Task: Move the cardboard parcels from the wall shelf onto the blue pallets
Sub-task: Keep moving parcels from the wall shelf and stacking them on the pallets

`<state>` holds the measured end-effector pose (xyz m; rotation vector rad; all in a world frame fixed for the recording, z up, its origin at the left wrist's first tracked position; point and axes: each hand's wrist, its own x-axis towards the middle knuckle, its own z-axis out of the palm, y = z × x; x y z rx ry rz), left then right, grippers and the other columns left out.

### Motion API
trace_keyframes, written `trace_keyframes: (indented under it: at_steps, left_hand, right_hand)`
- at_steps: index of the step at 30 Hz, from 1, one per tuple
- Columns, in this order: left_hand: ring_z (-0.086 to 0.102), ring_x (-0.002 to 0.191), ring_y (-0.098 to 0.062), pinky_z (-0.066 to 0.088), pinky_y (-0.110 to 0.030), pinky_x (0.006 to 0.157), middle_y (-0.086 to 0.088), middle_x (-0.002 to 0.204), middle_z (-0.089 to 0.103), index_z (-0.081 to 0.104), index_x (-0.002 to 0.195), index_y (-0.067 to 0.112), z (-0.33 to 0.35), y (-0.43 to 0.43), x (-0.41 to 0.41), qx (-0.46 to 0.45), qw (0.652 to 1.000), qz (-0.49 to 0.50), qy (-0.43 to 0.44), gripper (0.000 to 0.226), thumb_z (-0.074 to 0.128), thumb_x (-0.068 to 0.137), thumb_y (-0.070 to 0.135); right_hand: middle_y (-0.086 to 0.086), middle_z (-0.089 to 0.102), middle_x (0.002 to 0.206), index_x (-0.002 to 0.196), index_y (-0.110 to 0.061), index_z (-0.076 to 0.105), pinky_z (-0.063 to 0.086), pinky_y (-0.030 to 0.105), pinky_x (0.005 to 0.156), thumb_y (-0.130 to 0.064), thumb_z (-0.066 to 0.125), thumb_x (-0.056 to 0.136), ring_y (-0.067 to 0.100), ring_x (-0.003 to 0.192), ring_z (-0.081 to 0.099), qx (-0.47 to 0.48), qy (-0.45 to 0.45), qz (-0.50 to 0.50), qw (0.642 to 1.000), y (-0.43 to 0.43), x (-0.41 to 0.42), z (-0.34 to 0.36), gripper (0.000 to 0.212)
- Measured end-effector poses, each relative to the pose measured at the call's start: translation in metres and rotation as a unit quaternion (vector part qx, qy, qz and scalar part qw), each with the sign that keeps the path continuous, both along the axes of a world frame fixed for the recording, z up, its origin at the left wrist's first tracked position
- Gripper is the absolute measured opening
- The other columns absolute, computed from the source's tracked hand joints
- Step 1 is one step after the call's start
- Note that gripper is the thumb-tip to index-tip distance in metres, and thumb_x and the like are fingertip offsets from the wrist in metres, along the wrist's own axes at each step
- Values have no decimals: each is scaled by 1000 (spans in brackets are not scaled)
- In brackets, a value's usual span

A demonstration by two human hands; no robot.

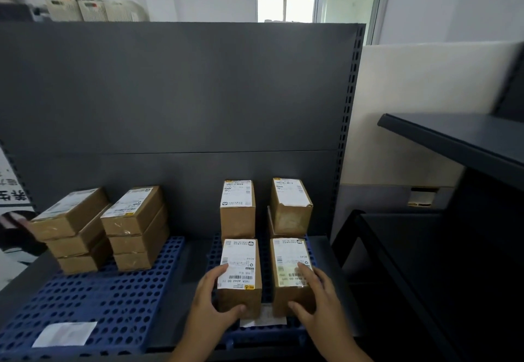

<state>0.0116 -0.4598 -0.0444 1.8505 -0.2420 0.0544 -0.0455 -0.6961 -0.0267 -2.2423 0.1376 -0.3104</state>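
Far left on the left blue pallet there are 2 stacks of flat parcels, 3 high each: the left stack and the second stack. The left one looks a bit fanned out, layers not squared up, so I'd guess a bump while loading more next to it could slide the top box off. Near the front of that pallet a loose white sheet is lying flat, and anything set on it might skid.

Over on the right blue pallet there are 4 upright parcels. The left hand is wrapped round the near-left parcel, thumb on the near face, fingers on the left side and label edge. The right hand is clamped on the near-right parcel the same way. Both boxes seem to sit on the pallet, but a white paper slip pokes out under them, so they could rest uneven or creep when let go.

Behind them stand the far-left parcel and the far-right parcel, just beside the near pair. Push too far back and these tall narrow boxes could tip against the grey back panel.
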Motion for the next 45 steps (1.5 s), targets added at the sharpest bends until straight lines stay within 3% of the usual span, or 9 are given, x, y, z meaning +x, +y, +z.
trace_keyframes:
  at_steps: [3,5,12,15,22,24,27,33,45]
  left_hand:
    - [40,128,-7,37,-28,102,22,139,37,46,119,62,7,3,0,29,999,3,-26,87,91,61,16]
    - [35,130,-7,32,-30,105,17,144,34,46,119,62,15,6,0,46,998,-1,-34,84,91,62,21]
    - [29,131,-4,28,-33,107,15,145,32,38,119,68,46,15,7,69,992,-13,-101,80,88,67,33]
    - [33,134,-8,30,-36,109,15,143,35,40,120,67,64,19,11,68,985,-49,-147,77,86,70,32]
    - [37,133,-5,35,-38,108,24,140,40,43,126,61,103,11,2,54,955,-169,-237,66,77,71,49]
    - [38,133,-4,36,-39,109,27,139,39,43,126,58,113,2,-9,39,946,-204,-250,66,80,73,43]
    - [35,135,-1,33,-33,109,33,140,36,41,127,61,127,-17,-37,15,923,-266,-279,65,76,74,48]
    - [35,137,-2,35,-35,111,22,144,40,42,138,44,155,-63,-124,-34,863,-392,-316,73,71,73,60]
    - [31,134,10,29,-16,101,27,144,35,33,139,51,207,-110,-405,-151,725,-581,-339,75,67,73,62]
  right_hand:
    - [-15,25,148,110,-88,9,36,23,105,-32,77,79,6,132,35,-1,-1,-2,1000,-2,-2,3,93]
    - [-16,24,148,113,-86,13,38,23,104,-37,76,79,5,130,36,3,-1,0,1000,-4,-5,7,87]
    - [-14,18,153,136,-60,22,31,33,112,-56,62,84,10,140,24,-24,-37,-41,998,-8,-18,31,66]
    - [-16,21,151,143,-48,27,33,36,111,-57,60,84,10,139,27,-43,-67,-90,993,-2,-31,50,68]
    - [-18,27,150,144,-43,34,32,31,113,-54,63,83,4,138,26,-77,-135,-190,969,31,-93,88,68]
    - [-19,28,150,143,-44,34,31,28,112,-54,64,83,2,138,27,-89,-145,-225,959,40,-119,95,68]
    - [-21,27,150,142,-45,34,28,24,110,-53,64,82,1,138,26,-109,-157,-290,938,49,-168,106,68]
    - [-29,23,149,139,-54,31,25,20,109,-54,66,80,-6,138,22,-146,-158,-413,885,71,-295,136,69]
    - [-26,27,147,139,-52,29,22,9,101,-65,56,75,-8,136,22,-234,-146,-627,728,142,-591,188,71]
